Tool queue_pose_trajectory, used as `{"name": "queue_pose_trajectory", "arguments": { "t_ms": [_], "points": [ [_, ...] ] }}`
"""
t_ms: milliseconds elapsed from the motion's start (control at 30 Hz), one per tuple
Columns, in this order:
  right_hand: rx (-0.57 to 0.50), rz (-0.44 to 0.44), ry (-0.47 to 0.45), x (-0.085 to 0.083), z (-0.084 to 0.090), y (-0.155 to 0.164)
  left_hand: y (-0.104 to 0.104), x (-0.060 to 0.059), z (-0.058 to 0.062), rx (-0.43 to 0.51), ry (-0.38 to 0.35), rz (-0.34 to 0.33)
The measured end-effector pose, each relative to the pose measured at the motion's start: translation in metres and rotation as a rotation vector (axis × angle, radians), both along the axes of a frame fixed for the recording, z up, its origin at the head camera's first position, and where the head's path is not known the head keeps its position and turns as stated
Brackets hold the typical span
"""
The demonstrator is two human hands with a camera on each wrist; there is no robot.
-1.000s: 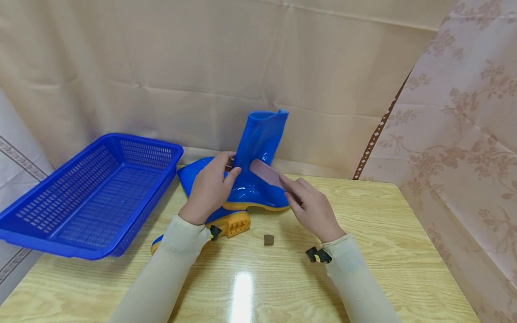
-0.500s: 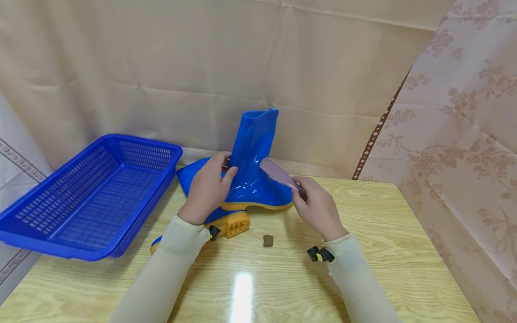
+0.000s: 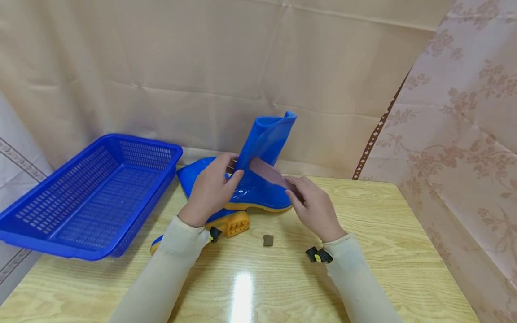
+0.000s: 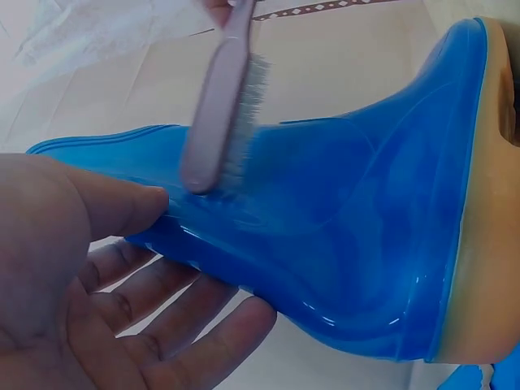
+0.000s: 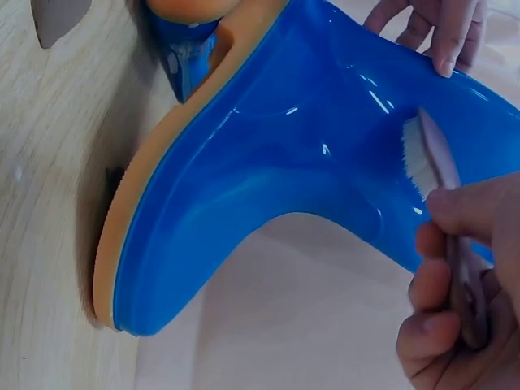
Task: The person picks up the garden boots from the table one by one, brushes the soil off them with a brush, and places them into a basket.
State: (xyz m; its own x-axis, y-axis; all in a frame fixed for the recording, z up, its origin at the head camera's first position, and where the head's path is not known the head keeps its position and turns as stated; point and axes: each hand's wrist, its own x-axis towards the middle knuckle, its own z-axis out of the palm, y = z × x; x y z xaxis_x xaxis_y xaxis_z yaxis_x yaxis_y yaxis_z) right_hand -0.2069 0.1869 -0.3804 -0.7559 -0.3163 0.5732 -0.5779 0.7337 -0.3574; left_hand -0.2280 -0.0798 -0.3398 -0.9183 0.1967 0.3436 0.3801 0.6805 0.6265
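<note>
blue rubber boot (image 3: pixel 258 179) stands on the wooden table (image 3: pixel 363 251), tilted; left hand (image 3: pixel 210 190) grips its ankle to steady it. left wrist: bristles of the brush (image 4: pixel 215 114) touch the shaft. right wrist: right hand (image 5: pixel 459 301) pinches the brush handle.

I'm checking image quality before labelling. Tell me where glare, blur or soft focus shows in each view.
Head view: a bright streak of glare on the table near the bottom edge, otherwise sharp. Left wrist view: the left hand fills the near corner out of focus, and the brush is slightly smeared. Right wrist view: highlights glint on the upright boot, and the right hand is soft.
</note>
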Motion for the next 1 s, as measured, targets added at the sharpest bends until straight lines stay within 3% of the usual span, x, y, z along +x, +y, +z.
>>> {"name": "queue_pose_trajectory", "arguments": {
  "t_ms": [533,733,1000],
  "points": [
    [0.030,-0.148,-0.328,-0.0032,-0.0018,0.0055,-0.0009,-0.0029,-0.0021,0.002,-0.049,0.081],
    [0.005,-0.147,-0.239,-0.0029,0.0000,0.0045,-0.0014,-0.0021,-0.0021,0.025,-0.050,0.073],
    [-0.055,-0.064,-0.088,-0.0023,-0.0008,0.0043,-0.0017,-0.0031,-0.0021,0.037,-0.003,0.012]
  ]
}}
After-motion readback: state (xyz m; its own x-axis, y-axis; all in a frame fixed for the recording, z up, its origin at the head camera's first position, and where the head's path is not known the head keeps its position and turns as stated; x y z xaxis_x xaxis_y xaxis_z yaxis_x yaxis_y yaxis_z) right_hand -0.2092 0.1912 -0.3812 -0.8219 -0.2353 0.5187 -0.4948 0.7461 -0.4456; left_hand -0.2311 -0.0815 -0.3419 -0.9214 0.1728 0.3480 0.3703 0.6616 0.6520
